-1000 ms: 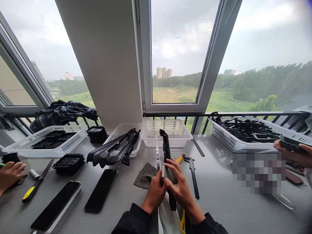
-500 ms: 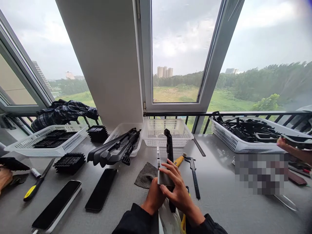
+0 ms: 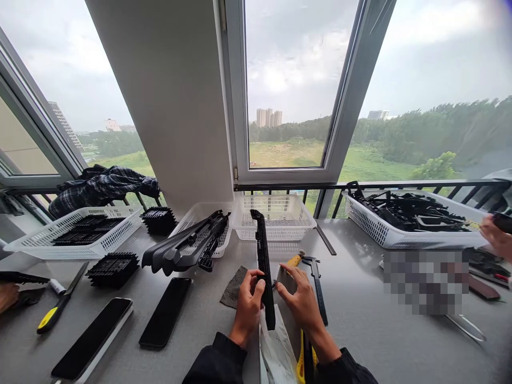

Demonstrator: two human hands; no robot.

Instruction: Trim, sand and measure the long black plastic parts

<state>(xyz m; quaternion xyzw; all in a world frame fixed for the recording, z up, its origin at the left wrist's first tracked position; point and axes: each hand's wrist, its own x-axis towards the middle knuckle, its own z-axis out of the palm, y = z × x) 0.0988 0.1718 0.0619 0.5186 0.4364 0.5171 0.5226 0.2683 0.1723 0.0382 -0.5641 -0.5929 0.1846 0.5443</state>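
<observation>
Over the surface point(image 3: 360, 320), the left hand point(image 3: 248, 306) pinches a black strip point(image 3: 263, 250), seemingly to steady it. Whether the right hand point(image 3: 302, 301), curled just beside, grips anything is unclear.

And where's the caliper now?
In the head view, the caliper lies on the table, just right of the right hand, beside the yellow tool.
</observation>
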